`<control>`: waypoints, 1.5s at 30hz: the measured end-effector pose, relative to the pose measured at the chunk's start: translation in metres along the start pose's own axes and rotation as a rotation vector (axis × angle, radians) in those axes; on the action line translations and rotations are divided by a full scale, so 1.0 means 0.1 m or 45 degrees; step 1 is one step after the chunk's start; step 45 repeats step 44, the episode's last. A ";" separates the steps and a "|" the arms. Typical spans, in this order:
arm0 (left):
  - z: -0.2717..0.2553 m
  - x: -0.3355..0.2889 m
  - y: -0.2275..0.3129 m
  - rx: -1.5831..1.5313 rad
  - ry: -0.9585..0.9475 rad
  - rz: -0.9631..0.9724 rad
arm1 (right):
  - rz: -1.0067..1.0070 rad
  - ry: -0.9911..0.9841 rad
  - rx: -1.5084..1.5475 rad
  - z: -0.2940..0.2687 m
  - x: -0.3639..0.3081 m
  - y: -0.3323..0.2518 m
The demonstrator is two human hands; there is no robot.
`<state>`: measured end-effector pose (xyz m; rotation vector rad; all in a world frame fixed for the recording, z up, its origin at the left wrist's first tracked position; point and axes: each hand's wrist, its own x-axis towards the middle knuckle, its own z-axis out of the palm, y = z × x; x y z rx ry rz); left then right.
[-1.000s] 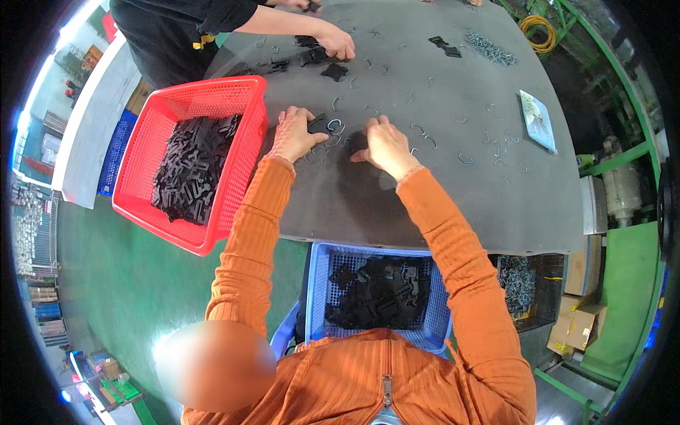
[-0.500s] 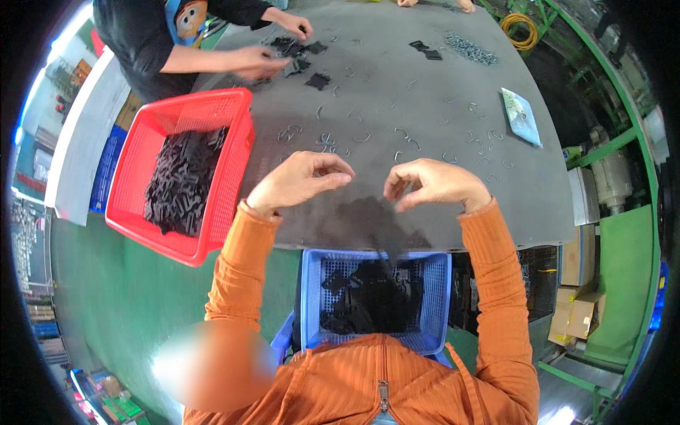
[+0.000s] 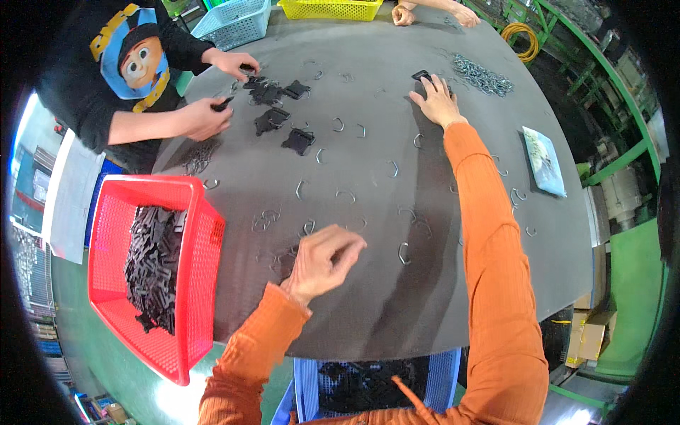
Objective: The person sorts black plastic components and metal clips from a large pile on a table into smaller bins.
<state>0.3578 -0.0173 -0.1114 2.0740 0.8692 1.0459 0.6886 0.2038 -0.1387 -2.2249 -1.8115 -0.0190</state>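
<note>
My right hand [image 3: 437, 103] stretches far across the grey table [image 3: 354, 304]. Its fingers are spread, with the tips at a small black piece [image 3: 423, 75]; I cannot tell whether they touch it. Nearer to me, my left hand [image 3: 322, 263] hovers over the tabletop, its fingers loosely bent, thumb apart, nothing visible in them. Bent metal hooks [image 3: 404, 253] lie scattered around it. Below the table's near edge stands a blue basket [image 3: 306, 386] holding flat black pieces [image 3: 372, 382].
A red basket [image 3: 202, 276] of black parts [image 3: 152, 269] stands at the left. Across from it, a co-worker's hands [image 3: 202, 117] handle black pieces [image 3: 269, 120]. A heap of metal hooks [image 3: 485, 76] and a plastic packet [image 3: 543, 161] lie right. Another person's hands [image 3: 432, 14] rest at the far edge.
A dark piece that was dropping into the blue basket is no longer in the air. My right hand has reached far forward to the black piece. My left hand remains over the near table.
</note>
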 end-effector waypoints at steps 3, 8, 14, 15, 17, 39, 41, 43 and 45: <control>-0.02 0.06 0.04 0.010 -0.068 -0.001 | 0.007 -0.052 -0.018 0.03 0.19 0.01; 0.02 0.06 -0.05 -0.001 -0.061 0.008 | -0.179 -0.081 -0.016 0.07 -0.26 -0.08; 0.03 0.09 -0.03 0.032 -0.062 -0.017 | -0.201 -0.037 0.235 -0.40 -0.18 0.31; 0.03 0.11 -0.01 0.036 -0.073 -0.031 | -0.085 -0.127 0.172 -0.39 -0.10 0.39; 0.03 0.10 -0.01 0.053 -0.092 -0.078 | -0.018 -0.112 0.222 -0.37 -0.09 0.41; 0.02 0.03 -0.10 0.014 -0.021 0.103 | -0.387 -0.727 0.550 -0.60 -0.35 -1.54; 0.05 0.03 -0.12 0.027 0.021 0.165 | -0.569 -0.702 0.581 -0.45 -0.44 -1.87; 0.02 0.05 -0.09 0.033 -0.016 0.165 | -0.444 -0.676 0.240 -0.24 -0.38 -2.15; 0.03 0.03 -0.10 0.016 0.026 0.200 | -0.378 -0.671 0.097 -0.19 -0.40 -2.31</control>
